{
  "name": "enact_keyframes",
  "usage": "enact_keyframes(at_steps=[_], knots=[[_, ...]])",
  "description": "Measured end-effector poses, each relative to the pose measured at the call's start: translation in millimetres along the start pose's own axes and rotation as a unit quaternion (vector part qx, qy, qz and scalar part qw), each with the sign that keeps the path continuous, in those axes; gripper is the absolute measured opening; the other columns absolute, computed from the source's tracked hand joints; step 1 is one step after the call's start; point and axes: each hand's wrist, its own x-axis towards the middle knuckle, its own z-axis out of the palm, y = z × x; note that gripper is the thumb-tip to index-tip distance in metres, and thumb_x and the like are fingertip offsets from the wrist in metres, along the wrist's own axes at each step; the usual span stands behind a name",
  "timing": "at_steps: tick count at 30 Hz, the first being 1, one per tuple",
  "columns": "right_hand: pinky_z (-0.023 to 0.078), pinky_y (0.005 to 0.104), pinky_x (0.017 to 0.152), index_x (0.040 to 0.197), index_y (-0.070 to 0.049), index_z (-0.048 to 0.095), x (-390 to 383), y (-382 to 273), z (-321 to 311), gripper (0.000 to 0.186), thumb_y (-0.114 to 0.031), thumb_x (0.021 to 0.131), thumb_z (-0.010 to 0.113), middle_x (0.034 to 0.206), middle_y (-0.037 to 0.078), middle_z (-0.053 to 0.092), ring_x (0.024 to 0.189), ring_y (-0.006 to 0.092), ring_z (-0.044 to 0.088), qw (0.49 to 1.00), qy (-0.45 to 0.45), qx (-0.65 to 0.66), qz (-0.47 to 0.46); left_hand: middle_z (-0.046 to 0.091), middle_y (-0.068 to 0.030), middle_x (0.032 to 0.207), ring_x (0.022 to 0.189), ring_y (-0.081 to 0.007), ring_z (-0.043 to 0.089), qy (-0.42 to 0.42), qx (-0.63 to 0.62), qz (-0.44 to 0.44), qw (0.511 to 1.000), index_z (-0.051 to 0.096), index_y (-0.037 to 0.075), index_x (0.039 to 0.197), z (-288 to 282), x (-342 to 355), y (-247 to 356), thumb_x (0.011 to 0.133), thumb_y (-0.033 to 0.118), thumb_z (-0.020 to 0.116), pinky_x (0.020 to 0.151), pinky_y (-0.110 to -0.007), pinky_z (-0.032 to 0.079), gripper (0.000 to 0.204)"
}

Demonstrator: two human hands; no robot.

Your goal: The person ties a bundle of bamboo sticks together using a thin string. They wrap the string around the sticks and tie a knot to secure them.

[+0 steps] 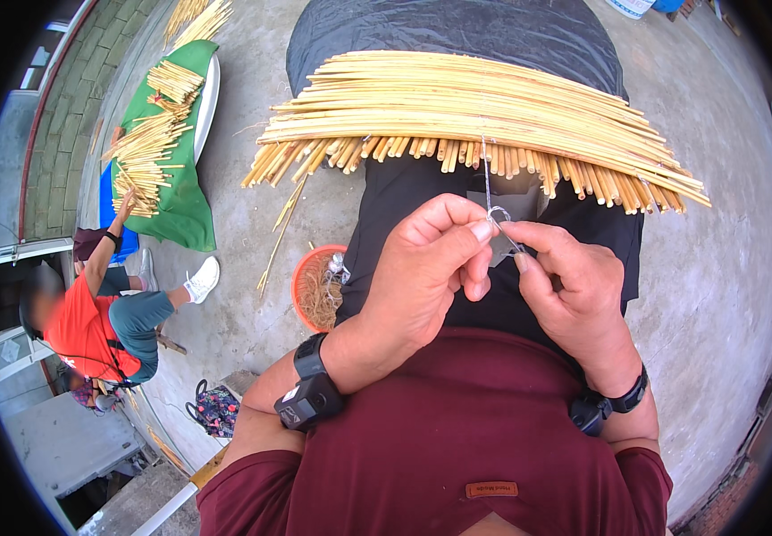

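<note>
A fan-shaped mat of pale bamboo sticks [475, 107] lies across my knees on dark cloth. A thin grey thread [487, 174] runs from the sticks down to my hands. My left hand [431, 268] pinches the thread's loop between thumb and forefinger. My right hand [574, 286] pinches a thin needle [509, 238] just beside it, fingertips nearly touching. Both wrists wear black bands with small devices.
An orange bowl [301, 277] with tangled fibre sits on the concrete floor by my left knee. Loose sticks [281, 228] lie near it. At the left another person in an orange shirt [82, 326] sits reaching to sticks on a green cloth [180, 196].
</note>
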Motion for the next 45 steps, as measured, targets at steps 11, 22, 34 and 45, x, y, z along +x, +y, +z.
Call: enact_keyframes(at_steps=[11, 22, 34, 45], knots=[[0.045, 0.0256, 0.049, 0.100, -0.005, 0.069, 2.4, 0.8, -0.1, 0.030, 0.007, 0.073, 0.062, 0.074, 0.008, 0.068, 0.053, 0.0152, 0.060, 0.998, 0.040, 0.044, -0.023, 0.055, -0.0024, 0.065, 0.052, -0.0082, 0.050, 0.001, -0.012, 0.004, 1.000, 0.057, 0.003, 0.091, 3.1, -1.0, 4.1, 0.093, 0.010, 0.055, 0.050, -0.023, 0.043, 0.008], [0.047, 0.0245, 0.051, 0.100, -0.005, 0.070, 2.7, -1.7, -1.7, 0.033, 0.009, 0.072, 0.061, 0.077, 0.009, 0.069, 0.056, 0.0144, 0.063, 0.998, 0.021, 0.059, -0.013, 0.056, -0.0030, 0.068, 0.054, -0.0083, 0.052, -0.004, -0.002, 0.004, 1.000, 0.057, 0.003, 0.091, 1.3, -0.5, 5.0, 0.093, 0.011, 0.056, 0.051, -0.022, 0.044, 0.008], [0.048, 0.0260, 0.052, 0.103, -0.006, 0.068, 2.1, -2.1, -3.5, 0.031, 0.005, 0.074, 0.063, 0.079, 0.008, 0.068, 0.058, 0.0170, 0.065, 0.998, -0.001, 0.063, 0.009, 0.056, -0.0033, 0.067, 0.054, -0.0096, 0.050, 0.003, 0.056, 0.034, 0.998, 0.057, 0.004, 0.093, 1.6, -1.8, 3.1, 0.094, 0.009, 0.054, 0.052, -0.024, 0.043, 0.006], [0.046, 0.0262, 0.050, 0.103, -0.008, 0.068, 0.0, -1.0, -2.2, 0.031, 0.004, 0.075, 0.064, 0.070, 0.007, 0.065, 0.054, 0.0162, 0.062, 0.998, 0.004, 0.066, 0.020, 0.056, -0.0032, 0.067, 0.055, -0.0094, 0.050, 0.001, 0.053, 0.038, 0.998, 0.056, 0.004, 0.093, 2.0, -2.2, 0.3, 0.094, 0.009, 0.054, 0.053, -0.024, 0.043, 0.005]])
